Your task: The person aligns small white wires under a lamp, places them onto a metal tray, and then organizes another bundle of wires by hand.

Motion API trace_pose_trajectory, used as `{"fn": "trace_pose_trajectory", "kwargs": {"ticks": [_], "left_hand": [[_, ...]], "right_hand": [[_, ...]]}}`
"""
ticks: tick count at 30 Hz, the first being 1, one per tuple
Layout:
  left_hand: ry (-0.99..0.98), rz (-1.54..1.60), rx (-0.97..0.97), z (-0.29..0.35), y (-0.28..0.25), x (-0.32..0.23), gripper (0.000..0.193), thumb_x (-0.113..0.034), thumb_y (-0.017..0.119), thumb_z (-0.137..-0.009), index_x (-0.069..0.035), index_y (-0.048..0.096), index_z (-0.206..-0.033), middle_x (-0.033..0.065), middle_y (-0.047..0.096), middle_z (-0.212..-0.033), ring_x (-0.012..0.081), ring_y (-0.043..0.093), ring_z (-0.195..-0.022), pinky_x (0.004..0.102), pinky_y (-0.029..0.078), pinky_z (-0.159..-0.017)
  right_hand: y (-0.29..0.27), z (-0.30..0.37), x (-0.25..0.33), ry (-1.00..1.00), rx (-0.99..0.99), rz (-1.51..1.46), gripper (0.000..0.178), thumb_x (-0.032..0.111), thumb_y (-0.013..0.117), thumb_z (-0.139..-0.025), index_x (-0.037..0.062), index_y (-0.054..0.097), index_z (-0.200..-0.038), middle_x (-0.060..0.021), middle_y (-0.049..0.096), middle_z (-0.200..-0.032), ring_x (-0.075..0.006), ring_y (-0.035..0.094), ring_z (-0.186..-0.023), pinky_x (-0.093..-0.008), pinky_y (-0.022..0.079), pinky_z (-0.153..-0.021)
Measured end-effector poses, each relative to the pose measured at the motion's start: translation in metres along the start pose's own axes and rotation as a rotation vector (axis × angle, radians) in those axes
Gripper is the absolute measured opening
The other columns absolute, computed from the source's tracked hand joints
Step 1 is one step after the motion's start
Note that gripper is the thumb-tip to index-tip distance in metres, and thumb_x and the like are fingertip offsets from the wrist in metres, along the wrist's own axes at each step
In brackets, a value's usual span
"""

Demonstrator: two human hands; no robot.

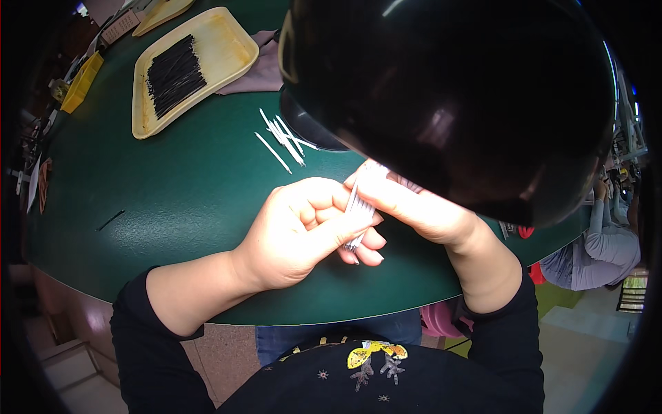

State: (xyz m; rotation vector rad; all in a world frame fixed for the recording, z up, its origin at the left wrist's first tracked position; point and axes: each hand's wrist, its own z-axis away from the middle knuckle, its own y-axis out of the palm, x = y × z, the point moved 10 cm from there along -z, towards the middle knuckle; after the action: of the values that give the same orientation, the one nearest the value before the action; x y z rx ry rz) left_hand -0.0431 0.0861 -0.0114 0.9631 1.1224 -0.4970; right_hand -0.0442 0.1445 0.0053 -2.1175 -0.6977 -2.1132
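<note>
The left hand (293, 226) grasps a bundle of thin white sticks (359, 208) near the middle of the frame, its thumb lying across the front and its fingers curling behind. The right hand (424, 210) also grips the bundle, thumb and fingers closing on the upper end. The bundle stands at a slant, its lower end showing between the left thumb and fingertips.

Up and left of the hands, several loose white sticks (281, 141) lie on the green counter (186, 179), some crossing one another, next to a dark round base (310, 130). A glossy black lampshade (448, 90) fills the upper right and overlaps part of the right hand's outline.

In the upper left, a cream tray (231, 52) holds a row of thin black sticks (176, 76), with a mauve cloth (261, 74) just beside it. One dark stick (110, 220) lies alone at the left. A yellow bin (83, 83) sits near the upper-left edge.
</note>
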Motion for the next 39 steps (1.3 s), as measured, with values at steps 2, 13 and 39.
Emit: {"fn": "trace_pose_trajectory", "kwargs": {"ticks": [2, 13, 39], "left_hand": [[-0.010, 0.009, -0.008, 0.000, 0.000, 0.001, 0.021, -0.014, 0.049, -0.085, 0.005, 0.051, -0.093, 0.0136, 0.061, -0.076, 0.0177, 0.062, -0.068, 0.0217, 0.048, -0.059], [0.029, 0.016, -0.021, 0.001, -0.005, -0.004, 0.020, -0.014, 0.049, -0.085, 0.004, 0.052, -0.094, 0.0138, 0.060, -0.078, 0.0179, 0.062, -0.068, 0.0219, 0.048, -0.059], [-0.009, 0.004, 0.001, -0.002, -0.003, 0.003, 0.024, -0.017, 0.042, -0.088, 0.005, 0.050, -0.095, 0.0154, 0.060, -0.080, 0.0223, 0.062, -0.071, 0.0256, 0.050, -0.062]], "right_hand": [[0.000, 0.000, -0.002, -0.005, 0.004, 0.001, 0.019, 0.012, 0.046, -0.086, -0.0018, 0.054, -0.097, -0.0037, 0.056, -0.079, -0.0082, 0.050, -0.071, -0.0208, 0.041, -0.065], [-0.011, 0.017, 0.008, -0.347, -0.163, 0.962, 0.038, 0.014, 0.033, -0.091, -0.0093, 0.035, -0.120, -0.0065, 0.053, -0.086, -0.0132, 0.050, -0.083, -0.0222, 0.037, -0.083], [-0.012, -0.007, -0.004, 0.014, -0.241, 0.068, 0.018, 0.013, 0.046, -0.085, -0.0019, 0.056, -0.088, -0.0060, 0.057, -0.081, -0.0075, 0.053, -0.067, -0.0194, 0.042, -0.060]]}}
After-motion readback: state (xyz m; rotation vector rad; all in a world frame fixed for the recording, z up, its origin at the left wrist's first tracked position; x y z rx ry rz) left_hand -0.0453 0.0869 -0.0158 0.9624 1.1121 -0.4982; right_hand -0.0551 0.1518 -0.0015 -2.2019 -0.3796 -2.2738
